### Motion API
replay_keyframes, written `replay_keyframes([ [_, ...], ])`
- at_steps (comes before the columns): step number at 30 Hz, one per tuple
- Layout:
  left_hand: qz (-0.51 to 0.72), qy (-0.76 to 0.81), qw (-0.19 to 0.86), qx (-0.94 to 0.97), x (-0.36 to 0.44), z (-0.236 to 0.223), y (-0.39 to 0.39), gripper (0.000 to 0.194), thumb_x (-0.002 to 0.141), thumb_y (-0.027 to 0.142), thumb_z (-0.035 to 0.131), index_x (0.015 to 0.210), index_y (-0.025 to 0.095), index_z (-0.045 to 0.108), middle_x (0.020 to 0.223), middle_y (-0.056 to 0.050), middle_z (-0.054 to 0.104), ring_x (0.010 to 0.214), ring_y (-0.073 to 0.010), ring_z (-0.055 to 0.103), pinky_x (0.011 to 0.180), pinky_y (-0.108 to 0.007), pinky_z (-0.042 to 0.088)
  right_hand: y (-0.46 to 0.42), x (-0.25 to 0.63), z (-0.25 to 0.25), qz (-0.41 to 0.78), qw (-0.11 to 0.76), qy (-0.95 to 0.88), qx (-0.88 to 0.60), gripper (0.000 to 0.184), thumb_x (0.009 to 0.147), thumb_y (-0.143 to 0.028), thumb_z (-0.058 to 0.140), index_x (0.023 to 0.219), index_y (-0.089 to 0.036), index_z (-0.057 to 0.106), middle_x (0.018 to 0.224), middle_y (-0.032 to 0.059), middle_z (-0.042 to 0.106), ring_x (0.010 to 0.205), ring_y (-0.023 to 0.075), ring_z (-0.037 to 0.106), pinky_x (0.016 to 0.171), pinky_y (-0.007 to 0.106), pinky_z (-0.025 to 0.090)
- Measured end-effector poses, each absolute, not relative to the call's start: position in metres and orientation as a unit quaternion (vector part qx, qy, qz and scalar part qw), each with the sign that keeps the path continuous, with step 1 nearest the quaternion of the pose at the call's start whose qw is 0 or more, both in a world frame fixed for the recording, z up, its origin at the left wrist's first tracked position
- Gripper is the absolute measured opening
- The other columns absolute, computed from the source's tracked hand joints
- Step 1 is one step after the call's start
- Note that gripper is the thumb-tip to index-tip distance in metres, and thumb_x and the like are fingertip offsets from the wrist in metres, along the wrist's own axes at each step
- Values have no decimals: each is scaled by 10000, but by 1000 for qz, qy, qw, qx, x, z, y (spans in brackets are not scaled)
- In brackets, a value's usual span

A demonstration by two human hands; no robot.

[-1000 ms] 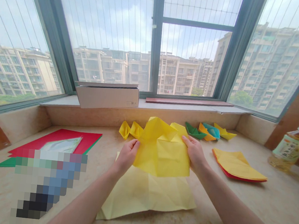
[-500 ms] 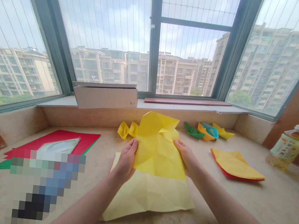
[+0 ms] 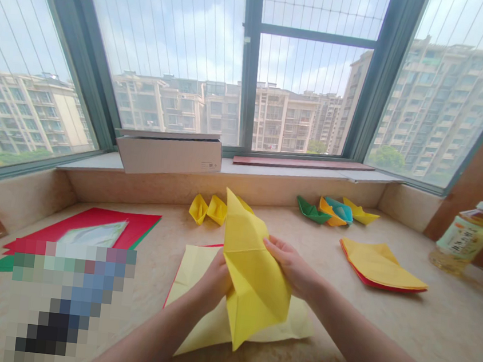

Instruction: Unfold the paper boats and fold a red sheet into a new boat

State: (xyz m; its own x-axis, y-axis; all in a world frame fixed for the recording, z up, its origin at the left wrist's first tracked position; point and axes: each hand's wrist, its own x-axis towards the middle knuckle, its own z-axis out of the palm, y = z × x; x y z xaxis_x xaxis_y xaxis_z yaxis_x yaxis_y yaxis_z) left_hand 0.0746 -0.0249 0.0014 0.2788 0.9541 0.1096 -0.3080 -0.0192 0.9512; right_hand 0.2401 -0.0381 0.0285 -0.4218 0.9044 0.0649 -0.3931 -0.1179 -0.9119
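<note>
Turned and drawn narrower since half a second ago, when it faced me broad and flat, the yellow paper [image 3: 253, 274] now rises to a point at the top and tapers to another below, its thin skin crossed by creases. It sits between both hands, above the counter [image 3: 165, 245]. From my remote seat I see the right hand [image 3: 287, 260] pinching its right edge, thumb on the near face; the left hand [image 3: 217, 273] grips the left side, most fingers hidden behind the paper. Beneath lies a wrinkled pale yellow sheet [image 3: 192, 268] with a red edge showing.

To my left, smooth red sheets [image 3: 82, 216] carry a glossy clear packet [image 3: 98, 234]; to my right, a curled orange-yellow stack [image 3: 381, 265] rests on red. Beyond stand small yellow folded shapes [image 3: 198, 209], crisp paper boats [image 3: 311, 210] in green, orange, blue and yellow, and a plastic bottle [image 3: 466, 236]. Farthest, a matte white box [image 3: 170, 156] sits on the sill.
</note>
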Motion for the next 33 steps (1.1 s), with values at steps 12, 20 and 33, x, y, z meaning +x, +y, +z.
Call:
replay_keyframes([
  [12,647,376,492,445,25,17,25,436,726,557,711,928,194,580,797,-15,706,743,-185,683,627,-260,515,-19,292,49,493,675,-427,-345,493,783,-602,666,1172,-305,613,1082,35,742,865,272,727,690,384,585],
  [20,609,380,501,483,8,24,29,399,695,493,749,896,174,620,781,-32,717,724,-200,690,628,-261,500,5,320,39,508,623,-467,-366,464,731,-538,749,1080,-247,657,1058,63,751,839,260,723,707,364,577],
  [33,619,357,495,494,-3,39,27,420,688,489,792,886,166,610,774,-42,733,642,-178,690,592,-257,530,-8,306,36,599,514,-528,-313,374,769,-375,731,1101,-207,700,970,66,768,854,230,726,736,304,549],
])
